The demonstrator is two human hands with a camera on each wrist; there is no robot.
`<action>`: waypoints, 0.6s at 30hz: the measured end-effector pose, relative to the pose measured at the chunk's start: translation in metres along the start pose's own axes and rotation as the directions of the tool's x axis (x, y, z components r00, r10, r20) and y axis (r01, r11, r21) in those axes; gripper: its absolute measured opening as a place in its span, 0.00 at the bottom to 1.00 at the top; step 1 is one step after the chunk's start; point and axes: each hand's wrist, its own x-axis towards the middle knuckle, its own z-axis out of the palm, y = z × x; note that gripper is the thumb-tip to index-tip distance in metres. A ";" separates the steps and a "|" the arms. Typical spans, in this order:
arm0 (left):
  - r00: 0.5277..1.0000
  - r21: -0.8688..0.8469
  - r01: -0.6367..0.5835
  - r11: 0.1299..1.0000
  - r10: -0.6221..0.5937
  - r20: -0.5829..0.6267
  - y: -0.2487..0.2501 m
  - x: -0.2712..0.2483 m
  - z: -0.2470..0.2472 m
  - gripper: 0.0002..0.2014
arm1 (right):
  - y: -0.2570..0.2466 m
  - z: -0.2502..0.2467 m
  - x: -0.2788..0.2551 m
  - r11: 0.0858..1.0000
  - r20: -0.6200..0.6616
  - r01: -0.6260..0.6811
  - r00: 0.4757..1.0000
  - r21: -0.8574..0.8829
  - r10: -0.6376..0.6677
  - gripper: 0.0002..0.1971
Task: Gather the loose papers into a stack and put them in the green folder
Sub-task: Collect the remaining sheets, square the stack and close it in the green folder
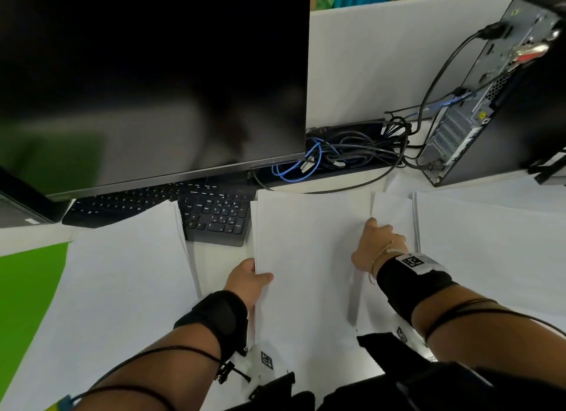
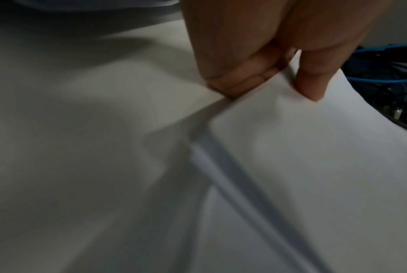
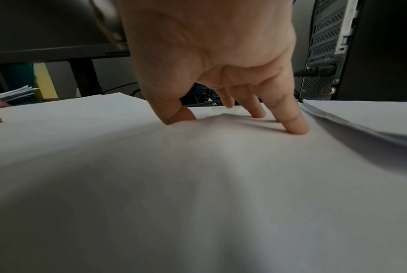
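White loose papers cover the desk. My left hand (image 1: 257, 272) pinches the left edge of the middle sheets (image 1: 306, 242), with the thumb (image 2: 312, 88) on top and curled fingers (image 2: 232, 81) underneath. That edge of the middle sheets (image 2: 314, 157) is lifted slightly. My right hand (image 1: 379, 236) presses thumb and straight fingertips (image 3: 293, 127) down on a sheet (image 3: 197, 175), which buckles a little between them. Another pile (image 1: 122, 272) lies to the left and overlaps the green folder (image 1: 27, 303) at the left edge. A thicker pile (image 1: 490, 242) lies on the right.
A dark monitor (image 1: 153, 73) hangs over a black keyboard (image 1: 214, 217) just behind the papers. A tangle of cables (image 1: 352, 153) and a computer tower (image 1: 490, 89) stand at the back right, against a white partition (image 1: 382, 58).
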 end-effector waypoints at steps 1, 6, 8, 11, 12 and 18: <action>1.000 0.013 -0.003 1.000 0.003 0.006 -0.001 0.000 0.000 0.09 | 0.001 0.000 0.000 1.000 0.010 0.021 1.000 -0.008 -0.021 0.33; 0.999 0.065 -0.034 0.997 0.034 0.007 -0.004 -0.001 0.000 0.09 | 0.011 -0.001 -0.002 0.985 0.004 0.160 0.987 0.068 -0.160 0.27; 0.999 0.073 -0.042 0.996 0.042 0.006 -0.004 -0.001 0.000 0.09 | 0.019 -0.005 -0.003 0.980 -0.024 0.178 0.984 0.093 -0.176 0.26; 0.999 0.065 -0.045 0.997 0.044 0.014 -0.004 -0.002 0.000 0.09 | 0.029 -0.007 -0.004 0.979 -0.046 0.170 0.985 0.115 -0.166 0.29; 0.999 0.063 -0.043 0.997 0.042 0.018 -0.003 -0.003 0.000 0.10 | 0.030 -0.007 -0.005 0.980 -0.049 0.162 0.986 0.117 -0.157 0.29; 0.999 0.066 -0.052 0.996 0.051 0.018 -0.005 -0.002 0.000 0.07 | 0.034 -0.004 -0.011 0.970 -0.128 0.092 0.990 0.226 -0.064 0.19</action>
